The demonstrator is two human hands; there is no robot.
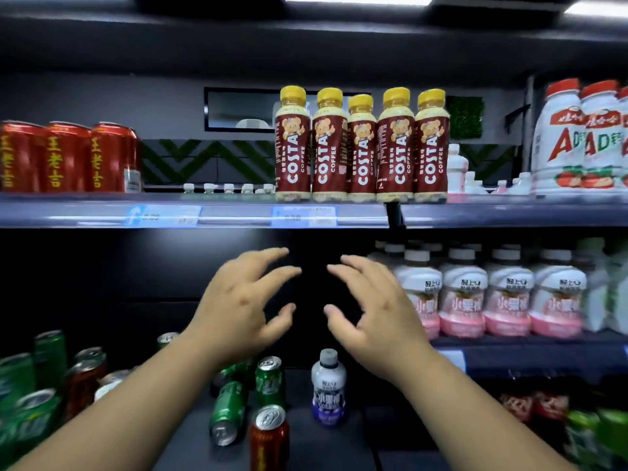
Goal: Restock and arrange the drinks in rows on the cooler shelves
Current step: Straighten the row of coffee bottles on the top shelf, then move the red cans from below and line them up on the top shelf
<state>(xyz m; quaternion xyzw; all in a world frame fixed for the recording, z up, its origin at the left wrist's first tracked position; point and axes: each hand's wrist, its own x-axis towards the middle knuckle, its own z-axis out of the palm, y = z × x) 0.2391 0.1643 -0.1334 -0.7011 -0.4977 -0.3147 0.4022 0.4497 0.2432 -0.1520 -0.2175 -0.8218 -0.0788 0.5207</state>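
A row of several Costa coffee bottles (362, 147) with yellow caps stands at the front edge of the upper shelf (238, 212). Below that shelf, my left hand (238, 300) and my right hand (373, 307) hover side by side, fingers spread, palms facing each other, holding nothing. They are in front of a dark gap on the middle shelf. Pink-labelled bottles (489, 294) stand in rows just right of my right hand. Red cans (68, 158) stand at the upper shelf's left end.
White AD milk bottles (577, 141) fill the upper right. On the lower surface lie and stand green cans (231, 409), a red can (268, 436) and a blue-labelled bottle (328, 389). More green cans (30, 385) crowd the lower left.
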